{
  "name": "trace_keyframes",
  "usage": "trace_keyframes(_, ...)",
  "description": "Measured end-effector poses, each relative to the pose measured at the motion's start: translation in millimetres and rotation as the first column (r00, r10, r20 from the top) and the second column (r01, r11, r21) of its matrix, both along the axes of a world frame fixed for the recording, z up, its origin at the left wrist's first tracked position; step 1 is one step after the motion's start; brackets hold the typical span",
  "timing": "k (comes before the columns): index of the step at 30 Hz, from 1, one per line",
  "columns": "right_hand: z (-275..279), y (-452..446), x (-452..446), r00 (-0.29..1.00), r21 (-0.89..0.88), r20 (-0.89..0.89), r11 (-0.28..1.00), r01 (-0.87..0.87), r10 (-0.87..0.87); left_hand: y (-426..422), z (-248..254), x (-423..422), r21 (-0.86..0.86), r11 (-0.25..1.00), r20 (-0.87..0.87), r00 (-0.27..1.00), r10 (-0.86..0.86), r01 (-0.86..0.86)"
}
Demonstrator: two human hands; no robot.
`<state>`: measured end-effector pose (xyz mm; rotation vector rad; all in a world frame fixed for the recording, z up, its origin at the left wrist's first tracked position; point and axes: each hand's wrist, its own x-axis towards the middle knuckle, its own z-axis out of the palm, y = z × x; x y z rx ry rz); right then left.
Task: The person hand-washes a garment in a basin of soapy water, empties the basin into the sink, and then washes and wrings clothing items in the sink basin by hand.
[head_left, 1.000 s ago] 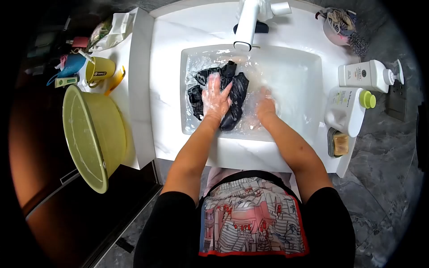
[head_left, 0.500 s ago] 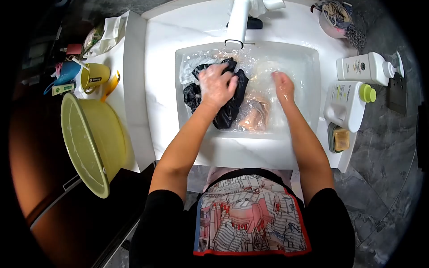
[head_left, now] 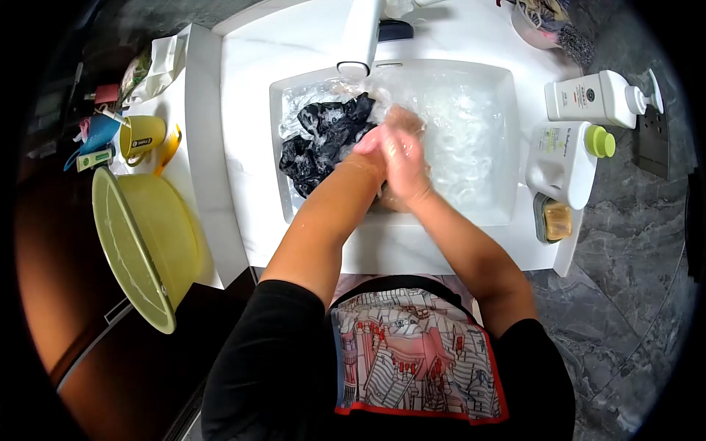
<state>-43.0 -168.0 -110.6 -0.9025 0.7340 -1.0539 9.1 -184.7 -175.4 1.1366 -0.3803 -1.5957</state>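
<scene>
In the water of the white sink (head_left: 507, 132), my right hand (head_left: 403, 158) lies across my left wrist, its fingers together and bent round it. Beyond it a blurred, skin-coloured shape, apparently my left hand (head_left: 404, 120), reaches into the water; its fingers cannot be made out. Wet black cloth (head_left: 323, 136) with some foam lies bunched in the left part of the sink, beside my left wrist. Whitish, see-through material (head_left: 294, 110) shows behind the cloth. A peach-coloured patch is partly visible under my right hand.
A white faucet (head_left: 360, 37) overhangs the sink's back edge. To the left are a yellow-green basin (head_left: 173, 242), a yellow cup (head_left: 143, 134) and an orange comb (head_left: 170, 151). At right are a pump bottle (head_left: 588, 99), a green-capped bottle (head_left: 562, 162) and a soap dish (head_left: 540, 220).
My left hand has left the black cloth and moved right. My right hand has come left onto my left wrist. The whole view has shifted a little.
</scene>
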Motion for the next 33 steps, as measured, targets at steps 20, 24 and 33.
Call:
trace_keyframes(20, -116, -63, -113, 0.949, 0.771, 0.121, 0.630, 0.094, -0.291, -69, -53, 3, 0.389, 0.921, -0.224, 0.969, 0.105, -0.010)
trace_keyframes(24, -70, -36, -66, 0.836, 0.701, 0.453, 0.703, -0.119, -0.309, -66, -33, -2, 0.563, 0.824, -0.339, 0.927, 0.161, 0.063)
trace_keyframes(33, -22, -20, -28, 0.780, -0.689, -0.481, 0.722, -0.055, -0.400, -61, -32, -8, 0.500, 0.855, -0.254, 0.921, 0.296, -0.137)
